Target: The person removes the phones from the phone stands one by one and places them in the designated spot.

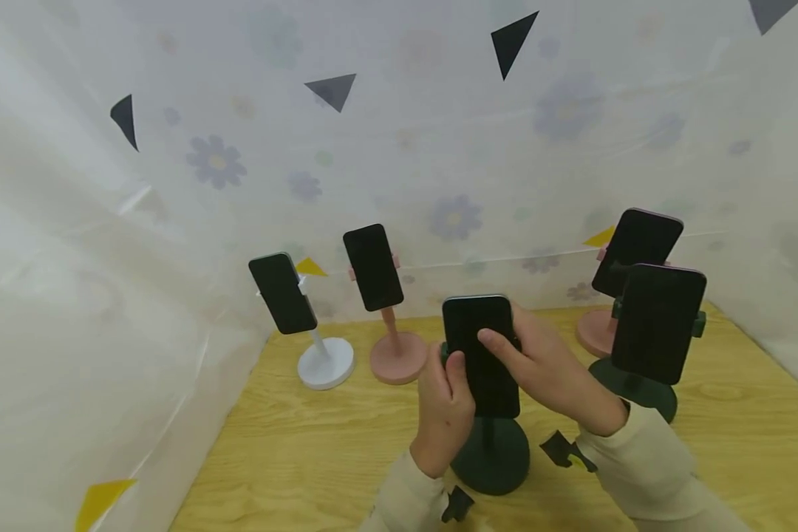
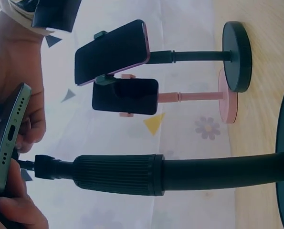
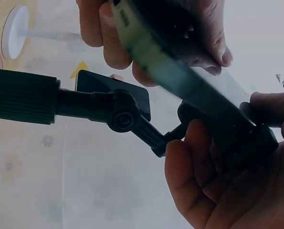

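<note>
A black-screened smartphone [image 1: 482,369] sits at the top of a dark green phone stand [image 1: 495,462], leaning back. My left hand [image 1: 445,403] grips its left side, thumb on the front edge and fingers curled behind. From the other side my right hand [image 1: 548,362] holds the phone, its thumb lying over the screen. In the right wrist view, the fingers of my right hand [image 3: 218,191] curl behind the phone at the dark clamp [image 3: 251,150]. The stand's jointed neck [image 3: 122,117] runs up to the phone's back. The left wrist view shows the phone's bottom edge [image 2: 10,133] with its port.
Other phones stand in a white stand [image 1: 326,362] and a pink stand [image 1: 399,358] at the left. At the right are another pink stand [image 1: 595,332] and a second green stand [image 1: 645,391], also with phones. A patterned curtain [image 1: 399,148] hangs behind the wooden table [image 1: 292,458].
</note>
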`<state>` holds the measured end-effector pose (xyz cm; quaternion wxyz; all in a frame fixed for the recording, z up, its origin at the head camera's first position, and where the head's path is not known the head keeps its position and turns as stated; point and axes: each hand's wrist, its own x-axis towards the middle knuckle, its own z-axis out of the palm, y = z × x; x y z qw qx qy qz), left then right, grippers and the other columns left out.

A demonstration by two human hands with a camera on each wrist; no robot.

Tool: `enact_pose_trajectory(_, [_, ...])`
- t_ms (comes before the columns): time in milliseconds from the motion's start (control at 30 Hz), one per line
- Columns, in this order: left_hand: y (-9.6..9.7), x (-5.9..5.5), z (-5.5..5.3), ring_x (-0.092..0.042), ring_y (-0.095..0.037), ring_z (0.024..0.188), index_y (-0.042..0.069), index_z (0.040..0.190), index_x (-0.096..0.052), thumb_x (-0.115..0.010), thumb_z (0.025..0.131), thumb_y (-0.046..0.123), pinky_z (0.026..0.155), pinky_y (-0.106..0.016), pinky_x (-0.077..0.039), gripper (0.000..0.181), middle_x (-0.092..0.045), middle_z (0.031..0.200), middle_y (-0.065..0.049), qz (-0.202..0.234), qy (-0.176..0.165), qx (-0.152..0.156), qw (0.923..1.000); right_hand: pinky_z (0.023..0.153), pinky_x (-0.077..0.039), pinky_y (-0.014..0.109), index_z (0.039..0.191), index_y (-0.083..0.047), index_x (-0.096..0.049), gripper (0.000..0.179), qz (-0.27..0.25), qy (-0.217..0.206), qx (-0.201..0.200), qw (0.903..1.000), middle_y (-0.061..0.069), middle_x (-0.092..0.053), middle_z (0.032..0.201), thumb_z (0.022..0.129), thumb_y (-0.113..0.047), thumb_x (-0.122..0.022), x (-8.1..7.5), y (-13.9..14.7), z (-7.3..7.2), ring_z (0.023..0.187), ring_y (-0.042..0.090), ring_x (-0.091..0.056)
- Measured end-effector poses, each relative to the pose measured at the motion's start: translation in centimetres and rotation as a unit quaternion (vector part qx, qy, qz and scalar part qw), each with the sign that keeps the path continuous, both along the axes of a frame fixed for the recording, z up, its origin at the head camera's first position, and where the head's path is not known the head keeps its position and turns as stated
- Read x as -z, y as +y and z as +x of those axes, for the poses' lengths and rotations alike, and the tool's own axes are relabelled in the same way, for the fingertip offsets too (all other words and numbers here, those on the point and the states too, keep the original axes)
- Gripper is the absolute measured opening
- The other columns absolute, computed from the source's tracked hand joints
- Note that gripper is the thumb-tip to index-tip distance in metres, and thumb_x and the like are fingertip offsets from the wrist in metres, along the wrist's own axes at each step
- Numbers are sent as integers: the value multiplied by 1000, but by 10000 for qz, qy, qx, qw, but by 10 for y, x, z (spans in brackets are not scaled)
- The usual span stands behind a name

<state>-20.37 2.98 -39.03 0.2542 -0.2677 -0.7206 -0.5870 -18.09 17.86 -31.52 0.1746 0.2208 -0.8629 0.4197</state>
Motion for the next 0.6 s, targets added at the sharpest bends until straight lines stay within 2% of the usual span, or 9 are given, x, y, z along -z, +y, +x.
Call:
enact_pose_trajectory(133, [-3, -1, -1, -57, -11, 70, 3, 104, -55, -46, 105, 11, 62, -23, -51, 12, -60, 82, -9, -115, 152, -92, 9998, 72, -55, 28, 126, -8, -52, 24, -31, -10, -150, 9999, 6, -66, 105, 105, -19, -50, 2, 0, 0, 87, 10, -67])
enact_pose_trajectory(267, [-11, -3, -3, -50, -7, 65, 3, 101, -56, -48, 103, 9, 59, -20, -46, 10, -53, 75, -7, -285, 319, 42, 9991, 74, -56, 28, 128, -7, -51, 25, -37, -53, -213, 9998, 7, -66, 107, 105, -19, -48, 2, 0, 0, 88, 10, -67])
enact_pose_trajectory(333, [-18, -6, -4, -52, -8, 66, 4, 106, -56, -47, 104, 9, 61, -20, -47, 11, -55, 78, -7, -432, 313, 286, 9982, 74, -56, 28, 129, -7, -50, 27, -36, -92, -202, 9997, 7, -65, 109, 106, -19, -48, 2, 0, 0, 89, 12, -68])
enact_pose_trajectory(400, [-26, -11, -5, -59, -11, 70, 4, 115, -56, -45, 105, 9, 65, -21, -52, 15, -59, 87, -9, -536, 230, 706, 9958, 75, -56, 28, 130, -7, -51, 28, -5, -101, -102, 9999, 8, -66, 111, 105, -20, -49, 3, -1, 1, 91, 13, -68])
enact_pose_trajectory(467, [-32, -16, -6, -64, -14, 78, 4, 124, -54, -44, 105, 10, 71, -24, -55, 21, -63, 98, -11, -722, 221, 964, 9925, 74, -56, 28, 130, -8, -52, 28, -29, -107, 10, 9999, 8, -66, 111, 105, -21, -50, 2, -1, 1, 91, 13, -68])
enact_pose_trajectory(533, [-34, -21, -8, -66, -16, 85, 5, 126, -54, -45, 105, 11, 76, -26, -56, 24, -64, 105, -11, -1033, 505, 921, 9891, 70, -54, 27, 128, -10, -55, 27, -71, -84, 161, 9998, 8, -67, 111, 104, -22, -53, 2, -1, 2, 88, 12, -66])
enact_pose_trajectory(600, [-34, -23, -10, -63, -16, 84, 4, 121, -56, -47, 104, 11, 76, -28, -55, 20, -64, 99, -9, -1392, 1086, 487, 9831, 67, -52, 26, 126, -11, -57, 26, -132, -54, 291, 9995, 7, -67, 108, 103, -22, -55, 3, -2, 2, 85, 10, -64])
